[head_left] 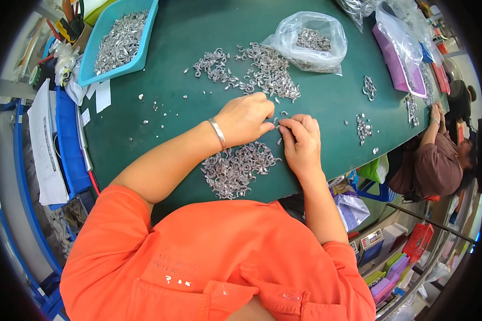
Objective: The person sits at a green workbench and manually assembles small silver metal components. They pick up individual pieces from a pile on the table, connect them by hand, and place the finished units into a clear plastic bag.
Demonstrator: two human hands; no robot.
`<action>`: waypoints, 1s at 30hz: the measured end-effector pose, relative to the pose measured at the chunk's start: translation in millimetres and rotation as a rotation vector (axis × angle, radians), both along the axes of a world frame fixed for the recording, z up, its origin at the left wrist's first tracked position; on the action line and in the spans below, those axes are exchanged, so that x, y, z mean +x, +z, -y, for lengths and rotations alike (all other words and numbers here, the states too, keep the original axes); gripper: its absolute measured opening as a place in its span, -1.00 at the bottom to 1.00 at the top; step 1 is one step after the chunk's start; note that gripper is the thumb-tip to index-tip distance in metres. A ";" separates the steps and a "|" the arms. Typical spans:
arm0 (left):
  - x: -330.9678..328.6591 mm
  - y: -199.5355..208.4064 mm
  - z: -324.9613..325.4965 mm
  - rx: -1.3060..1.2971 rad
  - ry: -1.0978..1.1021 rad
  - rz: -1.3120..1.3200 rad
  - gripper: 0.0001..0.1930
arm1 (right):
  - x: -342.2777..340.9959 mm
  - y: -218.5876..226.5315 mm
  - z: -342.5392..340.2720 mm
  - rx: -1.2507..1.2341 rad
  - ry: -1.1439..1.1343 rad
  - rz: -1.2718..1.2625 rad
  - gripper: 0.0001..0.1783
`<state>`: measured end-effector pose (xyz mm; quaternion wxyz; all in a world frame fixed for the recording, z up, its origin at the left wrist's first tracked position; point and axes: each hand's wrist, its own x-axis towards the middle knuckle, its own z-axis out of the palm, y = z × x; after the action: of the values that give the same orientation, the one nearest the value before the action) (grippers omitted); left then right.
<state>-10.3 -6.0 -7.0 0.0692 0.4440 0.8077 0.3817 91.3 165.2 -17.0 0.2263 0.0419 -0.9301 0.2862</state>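
Observation:
My left hand [246, 121] and my right hand [303, 140] come close together over the green table [182, 117], thumbs and fingers pinched. Between the fingertips is a small grey curved metal piece [276, 122], mostly hidden, and I cannot tell whether both hands grip the same one. Another loose ring-like piece [284, 113] lies just beyond the fingertips. Below my left wrist, close to my body, spreads a pile of small curved metal pieces [235, 170]. Farther out lies a second pile of similar pieces [270, 69].
A turquoise basket [144, 51] full of metal pieces stands at far left. A clear plastic bag [326, 64] of pieces sits at the back. Right of it are a purple basket [393, 59] and small clusters [363, 131]. Another person [434, 166] sits at the right edge.

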 end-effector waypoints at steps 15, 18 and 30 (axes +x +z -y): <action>7.5 28.1 40.8 -0.102 -0.348 0.310 -0.93 | 27.0 8.4 0.7 -0.170 0.170 0.146 -0.75; 7.3 28.8 38.7 -0.175 -0.349 0.273 -0.95 | 27.2 12.1 3.8 -0.286 0.236 0.137 -0.77; 14.7 16.7 19.3 0.031 -0.086 0.102 -0.96 | -17.1 -3.8 -4.1 -0.100 0.117 0.035 -0.78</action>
<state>4.4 -25.3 9.7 0.1195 0.4593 0.7774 0.4128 74.2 169.2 -20.8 0.1947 0.0798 -0.9145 0.3456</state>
